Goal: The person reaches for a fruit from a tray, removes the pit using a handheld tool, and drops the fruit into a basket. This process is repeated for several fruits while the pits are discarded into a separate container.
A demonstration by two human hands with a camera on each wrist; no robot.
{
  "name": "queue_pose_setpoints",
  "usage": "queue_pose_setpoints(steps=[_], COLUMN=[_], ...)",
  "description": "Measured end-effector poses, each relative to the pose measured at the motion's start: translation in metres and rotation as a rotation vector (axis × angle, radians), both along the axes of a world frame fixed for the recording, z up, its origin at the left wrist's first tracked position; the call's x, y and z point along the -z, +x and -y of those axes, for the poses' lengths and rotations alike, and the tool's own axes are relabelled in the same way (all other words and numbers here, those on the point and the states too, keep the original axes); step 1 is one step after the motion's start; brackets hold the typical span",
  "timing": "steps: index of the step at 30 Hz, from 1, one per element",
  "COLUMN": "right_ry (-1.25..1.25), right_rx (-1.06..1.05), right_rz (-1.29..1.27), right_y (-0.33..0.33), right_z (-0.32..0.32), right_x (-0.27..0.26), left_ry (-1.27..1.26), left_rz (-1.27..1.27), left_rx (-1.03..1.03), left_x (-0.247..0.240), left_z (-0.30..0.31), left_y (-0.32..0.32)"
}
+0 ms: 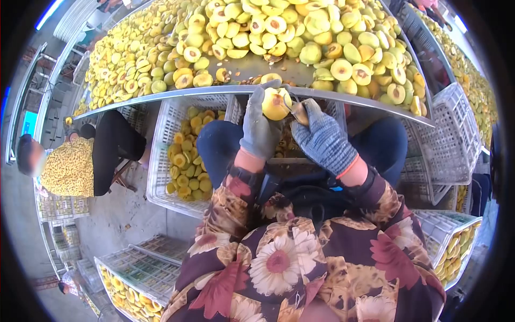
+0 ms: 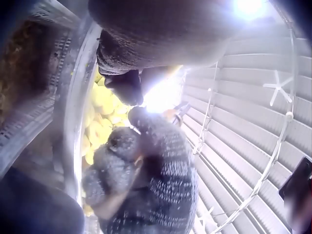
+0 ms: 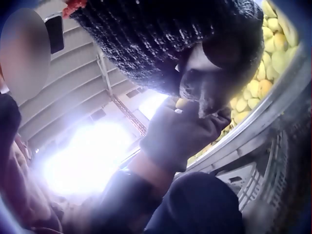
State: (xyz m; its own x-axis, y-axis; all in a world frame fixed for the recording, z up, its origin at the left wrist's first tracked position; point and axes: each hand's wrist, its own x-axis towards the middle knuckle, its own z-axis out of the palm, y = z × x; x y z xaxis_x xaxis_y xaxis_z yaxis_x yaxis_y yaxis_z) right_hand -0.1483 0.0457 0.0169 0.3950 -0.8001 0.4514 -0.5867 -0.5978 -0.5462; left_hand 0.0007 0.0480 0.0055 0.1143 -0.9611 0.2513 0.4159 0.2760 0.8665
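My left hand (image 1: 256, 127), in a grey glove, holds a yellow peach half (image 1: 275, 105) just over the near edge of the metal table. A reddish-brown pit hollow shows in its cut face. My right hand (image 1: 321, 134), in a blue-grey knitted glove, grips the wooden handle (image 1: 300, 114) of a small hand tool. Its thin metal end meets the right side of the peach; the tip's shape is hidden. In the right wrist view, the knitted glove (image 3: 165, 44) sits close against the left hand (image 3: 178, 134). The left wrist view also shows both gloves together, with the fruit mostly hidden.
Peach halves (image 1: 268, 27) are heaped on the metal table (image 1: 247, 70), with loose pits near its edge (image 1: 204, 91). A white crate (image 1: 155, 177) of halves stands left of my knees. Stacked crates (image 1: 450, 139) stand at right. Another person (image 1: 67, 166) sits at left.
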Motion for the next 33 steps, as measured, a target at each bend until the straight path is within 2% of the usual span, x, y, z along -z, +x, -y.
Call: queue_pose_setpoints(steps=[2,3,5,10,13,16,19,21,22,25,27,28,30,31,33], right_ry=[0.228,0.337,0.362,0.413,0.572,0.539,0.459,0.561,0.612,1.016,0.898,0.839,0.951,1.008,0.947], right_rx=[0.007,0.011,-0.008,-0.054,-0.016,-0.049,-0.104,-0.117,-0.122,-0.146,-0.143,-0.141,-0.169,-0.183,-0.21], right_rz=[-0.075,-0.114,-0.211,-0.37,-0.388,-0.373,-0.271,-0.185,-0.141,-0.08,0.002,0.042,0.033,0.031,0.014], right_y=[0.004,0.006,0.01,0.014,0.016,0.014,0.014,0.016,0.018,0.019,0.021,0.021,0.018,0.017,0.016], right_z=[0.003,0.006,0.01,0.013,0.012,0.011,0.016,0.015,0.014,0.017,0.014,0.014,0.015,0.016,0.016], right_x=[-0.001,-0.002,0.001,-0.001,-0.013,-0.009,0.023,0.008,0.0,-0.008,0.011,0.02,0.002,-0.004,-0.001], left_ry=[-0.152,-0.151,-0.176,-0.098,-0.125,-0.019,0.142,0.236,0.238,0.235,0.218,0.231,0.26,0.256,0.249], left_rz=[0.591,0.604,0.703,0.421,0.519,0.324,0.097,0.019,0.005,-0.025,-0.029,-0.027,-0.019,0.03,0.126], left_rx=[-0.232,-0.263,-0.365,-0.411,-0.431,-0.323,-0.223,-0.228,-0.249,-0.305,-0.33,-0.279,-0.177,-0.192,-0.223], left_x=[-0.005,-0.008,-0.012,0.002,0.009,0.019,0.026,0.032,0.033,0.032,0.033,0.032,0.028,0.029,0.031], left_z=[-0.005,-0.005,-0.004,0.004,0.006,0.011,0.013,0.017,0.017,0.017,0.018,0.018,0.016,0.017,0.019], left_y=[-0.004,-0.005,-0.007,-0.013,-0.007,-0.001,0.002,0.001,-0.001,-0.007,-0.008,-0.006,0.003,0.005,0.008])
